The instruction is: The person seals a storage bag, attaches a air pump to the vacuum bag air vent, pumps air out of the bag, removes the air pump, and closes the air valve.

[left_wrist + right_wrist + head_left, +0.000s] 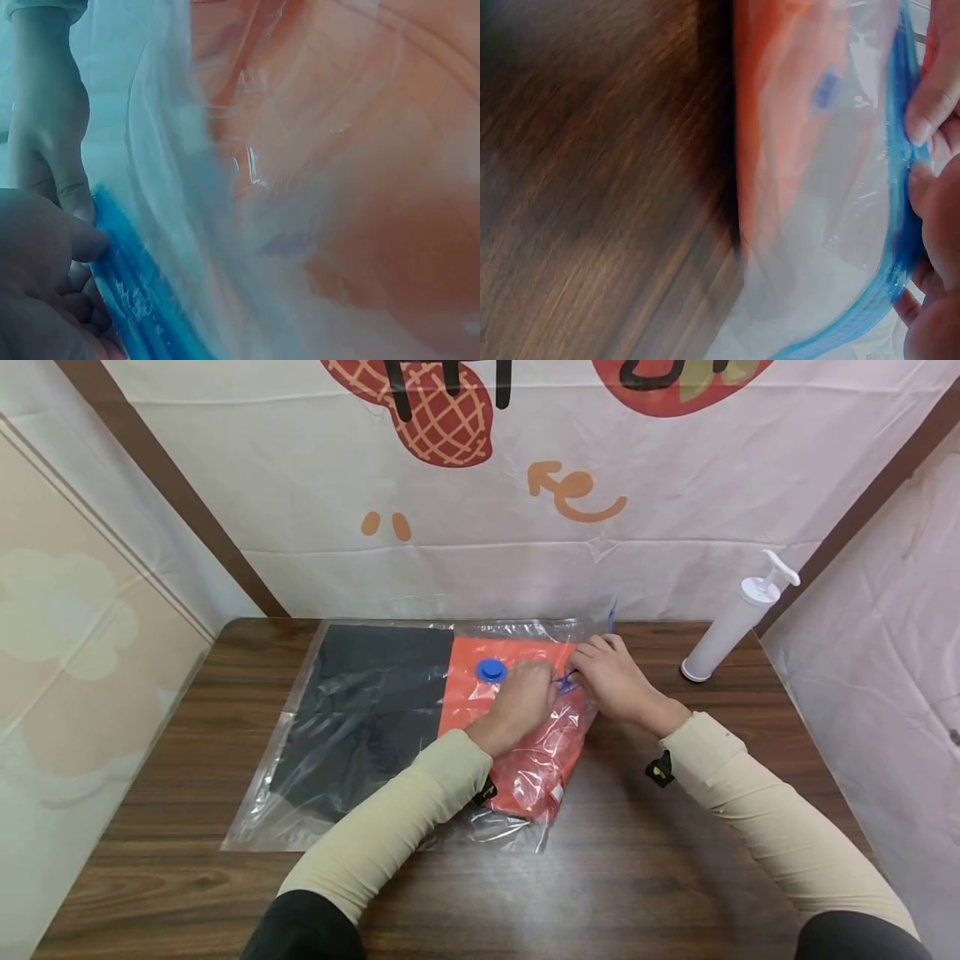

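A clear vacuum storage bag (292, 760) lies flat on the table, with a dark folded piece and an orange folded piece (468, 702) inside. Its round blue valve (491, 671) sits above the orange part. My left hand (525, 697) pinches the blue zip seal (139, 285) at the bag's right edge. Right beside it, my right hand (609, 672) grips the same strip, thumb and fingers on either side. In the right wrist view the seal (904, 225) runs past both hands and curves away at the bottom. The bag's opening edge is lifted off the table.
A white hand pump (731, 618) stands tilted at the back right of the wooden table (637, 877). Printed cloth (480, 560) hangs directly behind the table, and more cloth walls rise at the left and right sides.
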